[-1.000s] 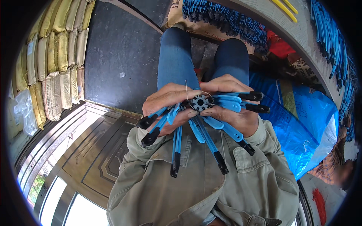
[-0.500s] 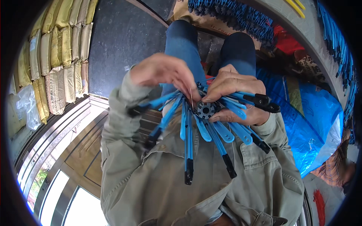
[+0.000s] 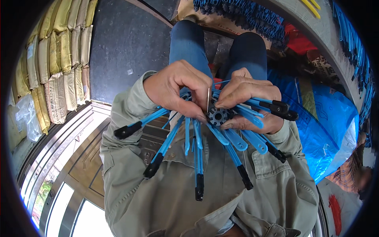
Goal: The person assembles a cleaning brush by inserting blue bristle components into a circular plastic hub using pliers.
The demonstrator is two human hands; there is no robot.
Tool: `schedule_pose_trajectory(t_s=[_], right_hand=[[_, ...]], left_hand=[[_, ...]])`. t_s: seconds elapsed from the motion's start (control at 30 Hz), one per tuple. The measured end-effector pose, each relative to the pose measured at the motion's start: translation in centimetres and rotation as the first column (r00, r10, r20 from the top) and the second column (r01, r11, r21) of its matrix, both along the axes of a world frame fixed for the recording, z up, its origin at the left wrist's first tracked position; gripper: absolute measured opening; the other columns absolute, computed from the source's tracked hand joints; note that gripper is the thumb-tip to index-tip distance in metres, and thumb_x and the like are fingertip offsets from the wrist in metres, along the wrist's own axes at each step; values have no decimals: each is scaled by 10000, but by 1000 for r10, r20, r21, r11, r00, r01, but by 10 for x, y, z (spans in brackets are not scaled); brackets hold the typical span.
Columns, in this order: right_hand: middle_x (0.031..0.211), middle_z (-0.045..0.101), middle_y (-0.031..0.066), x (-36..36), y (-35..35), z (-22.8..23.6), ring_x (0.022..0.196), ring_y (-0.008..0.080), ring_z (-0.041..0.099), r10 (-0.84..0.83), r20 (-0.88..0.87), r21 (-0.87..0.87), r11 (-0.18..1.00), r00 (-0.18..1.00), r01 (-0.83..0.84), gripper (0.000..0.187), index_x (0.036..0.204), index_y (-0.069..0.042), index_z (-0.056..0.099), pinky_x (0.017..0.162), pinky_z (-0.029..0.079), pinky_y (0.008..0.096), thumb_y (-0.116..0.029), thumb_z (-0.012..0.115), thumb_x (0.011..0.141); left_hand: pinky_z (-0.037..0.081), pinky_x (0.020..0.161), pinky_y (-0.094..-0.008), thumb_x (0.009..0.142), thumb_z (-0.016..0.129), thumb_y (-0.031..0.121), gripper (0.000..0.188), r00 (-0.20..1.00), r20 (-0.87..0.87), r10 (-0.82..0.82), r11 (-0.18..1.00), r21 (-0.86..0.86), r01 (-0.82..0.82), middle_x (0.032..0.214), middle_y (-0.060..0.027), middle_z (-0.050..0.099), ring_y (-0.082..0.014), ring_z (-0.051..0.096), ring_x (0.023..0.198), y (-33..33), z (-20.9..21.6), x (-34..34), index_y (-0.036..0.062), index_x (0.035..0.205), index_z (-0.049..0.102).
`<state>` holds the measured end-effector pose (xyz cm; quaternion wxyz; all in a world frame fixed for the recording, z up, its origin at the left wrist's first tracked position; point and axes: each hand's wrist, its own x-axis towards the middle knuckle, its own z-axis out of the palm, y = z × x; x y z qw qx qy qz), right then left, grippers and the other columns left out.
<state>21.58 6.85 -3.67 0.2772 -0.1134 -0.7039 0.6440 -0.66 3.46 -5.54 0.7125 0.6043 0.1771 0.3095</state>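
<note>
A small black toothed hub (image 3: 219, 115) carries several blue ribs (image 3: 199, 152) with black tips that fan out downward and sideways over my lap. My right hand (image 3: 248, 98) grips the hub from the right, with a few ribs lying across its palm. My left hand (image 3: 177, 85) is closed beside it, thumb and forefinger pinching a thin metal wire (image 3: 208, 98) that stands upright just above the hub. One rib sticks out to the left under my left wrist.
Stacked yellow sacks (image 3: 59, 59) line the left side. A blue plastic sheet (image 3: 327, 126) lies to my right. Bundles of more blue ribs (image 3: 244, 14) lie beyond my knees and along the right edge. A dark floor slab (image 3: 122, 47) lies ahead on the left.
My left hand lifted off the rib bundle, swung up to the left, then came back down to pinch the wire at the hub. The ribs now hang more spread out.
</note>
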Motion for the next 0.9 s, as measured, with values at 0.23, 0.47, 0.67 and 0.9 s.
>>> schedule_pose_trajectory(t_s=[0.23,0.47,0.67,0.9], right_hand=[[768,661,105,-2,-3,2,703,187,625,40,-2,9,999,999,-40,328,819,-12,656,673,350,309,-195,817,599],[803,646,86,-5,-15,9,729,191,618,-20,22,-533,846,1000,29,367,899,-20,648,705,382,289,-164,816,606],[844,623,90,-10,14,6,744,198,601,159,33,48,986,987,-161,358,910,-1,630,731,429,294,-125,803,623],[794,617,58,-8,20,12,705,188,582,2,61,79,997,998,-6,321,935,-18,629,672,445,301,-95,762,652]], left_hand=[[424,488,-276,698,777,197,259,996,61,59,998,18,-60,635,-118,599,-209,595,559,-7,-5,4,0,645,618],[444,544,-239,644,771,35,149,982,-12,-189,961,-208,183,687,-75,632,-122,589,622,11,-4,2,-15,709,647],[483,574,-222,627,780,29,209,917,-89,-390,826,-474,305,689,-45,641,-91,603,637,28,-11,11,-28,765,634],[502,630,-289,833,605,152,203,493,-49,869,495,130,-859,847,-126,610,-183,606,721,11,-24,-19,-38,894,565]])
